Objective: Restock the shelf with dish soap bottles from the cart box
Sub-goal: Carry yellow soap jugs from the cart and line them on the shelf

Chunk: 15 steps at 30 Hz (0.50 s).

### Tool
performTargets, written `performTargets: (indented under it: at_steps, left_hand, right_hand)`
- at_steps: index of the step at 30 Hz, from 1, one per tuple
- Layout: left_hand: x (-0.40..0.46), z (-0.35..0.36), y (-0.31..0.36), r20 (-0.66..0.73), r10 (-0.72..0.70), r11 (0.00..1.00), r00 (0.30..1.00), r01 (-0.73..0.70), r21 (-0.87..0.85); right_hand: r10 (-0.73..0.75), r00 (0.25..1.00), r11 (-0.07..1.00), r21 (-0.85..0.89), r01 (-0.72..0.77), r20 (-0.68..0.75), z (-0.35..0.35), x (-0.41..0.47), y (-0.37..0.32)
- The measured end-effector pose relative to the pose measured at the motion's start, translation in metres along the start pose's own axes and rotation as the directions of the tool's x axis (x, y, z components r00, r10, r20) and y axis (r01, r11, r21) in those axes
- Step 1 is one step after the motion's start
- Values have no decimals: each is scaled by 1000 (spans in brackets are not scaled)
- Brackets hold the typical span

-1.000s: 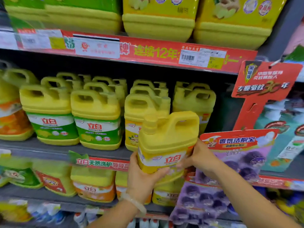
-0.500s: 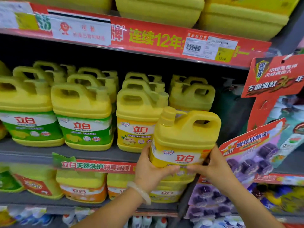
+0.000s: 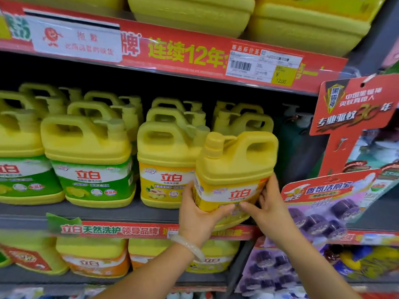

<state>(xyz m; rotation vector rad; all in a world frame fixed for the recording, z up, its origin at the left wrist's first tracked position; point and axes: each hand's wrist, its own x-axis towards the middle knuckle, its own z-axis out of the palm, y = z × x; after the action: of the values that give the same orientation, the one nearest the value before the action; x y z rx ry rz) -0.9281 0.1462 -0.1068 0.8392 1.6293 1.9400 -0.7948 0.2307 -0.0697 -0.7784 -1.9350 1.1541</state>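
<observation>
Since a moment ago the yellow dish soap bottle (image 3: 234, 175) has risen slightly toward the middle shelf (image 3: 90, 212). It sits right of centre in the frame, tilted a little, its base at the shelf's front edge, just beside a row of matching yellow bottles (image 3: 168, 162). The left hand (image 3: 198, 216) cups its lower left side, fingers curled round the label, a pale bangle (image 3: 187, 247) on the wrist. The right hand (image 3: 269, 203) grips the lower right side, thumb across the front. A red price strip (image 3: 172, 55) runs along the top.
</observation>
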Motion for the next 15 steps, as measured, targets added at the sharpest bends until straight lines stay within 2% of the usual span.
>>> performTargets:
  at_steps: [5,8,11,13,15]
  left_hand:
    - [1,10,0,28,-1,998,1000,-1,69]
    - [2,17,3,30,2,956,1000,-11,294]
    - [4,23,9,10,-45,824,999,31,566]
    - [7,22,12,35,-93,803,995,54,593]
    - [10,21,13,69,-81,801,994,24,599]
  right_hand:
    - [57,998,995,-83,-60,-36,-1,2,1]
    - [77,992,985,-146,-90,-96,-2,2,1]
    - [98,985,967,-219,-127,-139,-3,1,0]
    - [103,983,955,-260,-140,-151,-2,2,1]
    - [110,979,944,-291,-156,-169,0,4,2]
